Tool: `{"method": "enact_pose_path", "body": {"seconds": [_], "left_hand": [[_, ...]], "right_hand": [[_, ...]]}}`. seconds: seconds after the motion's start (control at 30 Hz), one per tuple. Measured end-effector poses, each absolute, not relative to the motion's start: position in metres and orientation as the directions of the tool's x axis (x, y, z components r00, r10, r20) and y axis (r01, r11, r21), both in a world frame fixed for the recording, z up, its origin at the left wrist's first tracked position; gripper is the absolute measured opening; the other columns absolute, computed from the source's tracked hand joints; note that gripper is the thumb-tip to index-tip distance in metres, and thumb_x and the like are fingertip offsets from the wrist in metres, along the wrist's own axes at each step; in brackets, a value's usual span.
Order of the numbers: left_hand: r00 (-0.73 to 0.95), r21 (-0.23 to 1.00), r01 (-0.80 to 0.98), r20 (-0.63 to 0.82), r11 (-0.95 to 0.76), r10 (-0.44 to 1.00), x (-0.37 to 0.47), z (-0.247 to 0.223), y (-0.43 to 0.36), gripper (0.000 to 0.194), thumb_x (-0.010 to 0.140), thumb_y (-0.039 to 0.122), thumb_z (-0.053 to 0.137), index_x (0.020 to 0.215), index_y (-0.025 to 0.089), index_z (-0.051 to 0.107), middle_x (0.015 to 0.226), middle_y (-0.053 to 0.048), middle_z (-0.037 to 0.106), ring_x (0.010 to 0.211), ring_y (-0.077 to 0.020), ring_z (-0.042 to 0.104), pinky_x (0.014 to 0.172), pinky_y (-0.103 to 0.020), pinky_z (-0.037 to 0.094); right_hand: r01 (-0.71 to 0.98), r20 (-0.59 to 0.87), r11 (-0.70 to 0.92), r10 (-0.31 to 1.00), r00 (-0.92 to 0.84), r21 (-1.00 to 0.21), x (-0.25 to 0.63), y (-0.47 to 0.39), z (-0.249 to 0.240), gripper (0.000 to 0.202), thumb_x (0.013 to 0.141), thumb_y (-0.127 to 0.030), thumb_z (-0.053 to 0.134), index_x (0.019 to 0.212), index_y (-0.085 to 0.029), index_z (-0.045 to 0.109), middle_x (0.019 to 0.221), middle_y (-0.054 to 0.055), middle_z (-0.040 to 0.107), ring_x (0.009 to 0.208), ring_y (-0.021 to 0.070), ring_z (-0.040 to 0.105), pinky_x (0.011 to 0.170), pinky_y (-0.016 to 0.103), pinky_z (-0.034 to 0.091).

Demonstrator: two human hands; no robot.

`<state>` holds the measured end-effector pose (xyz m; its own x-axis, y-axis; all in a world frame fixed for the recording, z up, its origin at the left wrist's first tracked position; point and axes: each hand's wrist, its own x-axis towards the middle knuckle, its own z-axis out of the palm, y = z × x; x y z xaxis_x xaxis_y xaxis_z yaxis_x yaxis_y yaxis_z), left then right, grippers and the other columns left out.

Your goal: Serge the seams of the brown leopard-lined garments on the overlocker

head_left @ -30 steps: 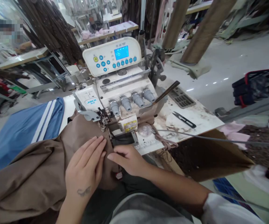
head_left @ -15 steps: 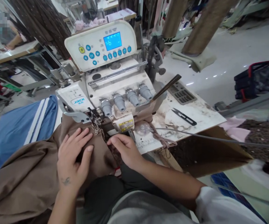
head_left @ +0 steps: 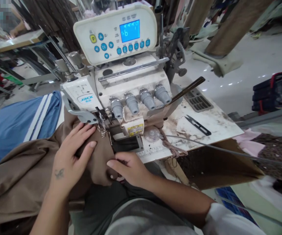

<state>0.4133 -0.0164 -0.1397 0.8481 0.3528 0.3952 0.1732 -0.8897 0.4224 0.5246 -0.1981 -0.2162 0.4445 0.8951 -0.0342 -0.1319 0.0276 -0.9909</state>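
Note:
Brown fabric (head_left: pixel 30 173) runs from the left across my lap and up under the presser foot (head_left: pixel 103 130) of a white overlock sewing machine (head_left: pixel 79 88). My left hand (head_left: pixel 71 156) lies on the cloth just left of the foot, palm down with fingers stretched out. Right of the foot and nearer to me, my right hand (head_left: pixel 128 166) pinches the fabric's right edge between thumb and fingers. The cloth's front edge hangs in a fold below that pinch. The needle area is partly hidden by machine parts.
Black thread snips (head_left: pixel 197 125) lie on the white machine table (head_left: pixel 219 127), right of the machine. A grey cable (head_left: pixel 211 147) crosses the table's front edge above an open cardboard box (head_left: pixel 211 169). Blue striped fabric (head_left: pixel 21 120) is at left. A person's arm (head_left: pixel 17 27) shows far left.
My right hand has moved down toward me along the fabric edge, and the cloth there is now folded. My left hand stays flat beside the foot. The camera view has shifted slightly.

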Motion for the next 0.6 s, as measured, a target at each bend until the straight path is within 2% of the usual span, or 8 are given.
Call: {"method": "enact_pose_path", "body": {"seconds": [0.1, 0.2, 0.27, 0.33, 0.43, 0.53, 0.6], "left_hand": [[0.846, 0.455, 0.265, 0.313, -0.850, 0.432, 0.421, -0.132, 0.000, 0.043, 0.102, 0.045, 0.063, 0.141, 0.028, 0.068, 0.149, -0.004, 0.067, 0.150, -0.0275, 0.051, 0.130, -0.047, 0.037], [0.859, 0.462, 0.300, 0.249, -0.835, 0.447, 0.434, -0.125, 0.024, 0.042, 0.099, 0.056, 0.064, 0.127, 0.026, 0.075, 0.136, -0.004, 0.074, 0.135, -0.0294, 0.063, 0.123, -0.045, 0.044], [0.873, 0.468, 0.291, 0.226, -0.834, 0.432, 0.445, -0.123, 0.043, 0.038, 0.097, 0.057, 0.065, 0.116, 0.026, 0.077, 0.123, -0.002, 0.077, 0.121, -0.0269, 0.069, 0.116, -0.041, 0.050], [0.866, 0.465, 0.311, 0.222, -0.829, 0.449, 0.458, -0.123, 0.058, 0.034, 0.096, 0.054, 0.065, 0.110, 0.025, 0.079, 0.113, 0.001, 0.078, 0.111, -0.0247, 0.071, 0.111, -0.038, 0.053], [0.769, 0.416, 0.408, 0.323, -0.812, 0.552, 0.468, -0.121, 0.061, 0.032, 0.099, 0.047, 0.062, 0.107, 0.022, 0.080, 0.112, -0.001, 0.080, 0.110, -0.0261, 0.073, 0.107, -0.039, 0.055], [0.656, 0.353, 0.420, 0.519, -0.836, 0.548, 0.454, -0.115, 0.033, 0.028, 0.103, 0.038, 0.060, 0.117, 0.023, 0.079, 0.124, -0.004, 0.079, 0.120, -0.0273, 0.072, 0.109, -0.041, 0.054], [0.621, 0.350, 0.311, 0.629, -0.884, 0.468, 0.435, -0.114, 0.002, 0.025, 0.102, 0.030, 0.064, 0.123, 0.027, 0.078, 0.126, -0.002, 0.079, 0.120, -0.0236, 0.073, 0.110, -0.038, 0.054]], "right_hand": [[-0.117, -0.059, -0.007, 0.890, 0.451, -0.993, 0.524, -0.196, -0.215, 0.050, 0.098, -0.058, 0.067, 0.068, -0.020, 0.056, 0.061, -0.005, 0.044, 0.062, 0.0124, 0.045, 0.055, 0.025, 0.030], [-0.083, -0.058, -0.023, 0.888, 0.456, -0.996, 0.522, -0.195, -0.214, 0.050, 0.098, -0.054, 0.069, 0.065, -0.020, 0.054, 0.059, -0.005, 0.041, 0.060, 0.0114, 0.041, 0.054, 0.024, 0.028], [-0.148, -0.087, -0.024, 0.896, 0.435, -0.989, 0.522, -0.193, -0.212, 0.051, 0.096, -0.056, 0.070, 0.064, -0.020, 0.052, 0.059, -0.006, 0.041, 0.059, 0.0114, 0.045, 0.053, 0.023, 0.030], [-0.285, -0.122, -0.004, 0.909, 0.399, -0.958, 0.524, -0.189, -0.208, 0.052, 0.094, -0.061, 0.071, 0.067, -0.021, 0.053, 0.059, -0.006, 0.043, 0.061, 0.0134, 0.056, 0.053, 0.022, 0.034], [-0.393, -0.105, 0.067, 0.910, 0.401, -0.917, 0.530, -0.183, -0.199, 0.051, 0.089, -0.066, 0.074, 0.073, -0.020, 0.058, 0.063, -0.005, 0.052, 0.068, 0.0174, 0.068, 0.057, 0.022, 0.041], [-0.275, -0.039, 0.099, 0.889, 0.457, -0.956, 0.534, -0.185, -0.191, 0.044, 0.093, -0.057, 0.074, 0.074, -0.018, 0.066, 0.063, -0.004, 0.059, 0.064, 0.0151, 0.064, 0.057, 0.022, 0.041], [-0.162, 0.004, 0.093, 0.878, 0.479, -0.982, 0.534, -0.188, -0.191, 0.039, 0.097, -0.049, 0.071, 0.074, -0.018, 0.072, 0.062, -0.003, 0.064, 0.062, 0.0138, 0.061, 0.057, 0.023, 0.040]]}}
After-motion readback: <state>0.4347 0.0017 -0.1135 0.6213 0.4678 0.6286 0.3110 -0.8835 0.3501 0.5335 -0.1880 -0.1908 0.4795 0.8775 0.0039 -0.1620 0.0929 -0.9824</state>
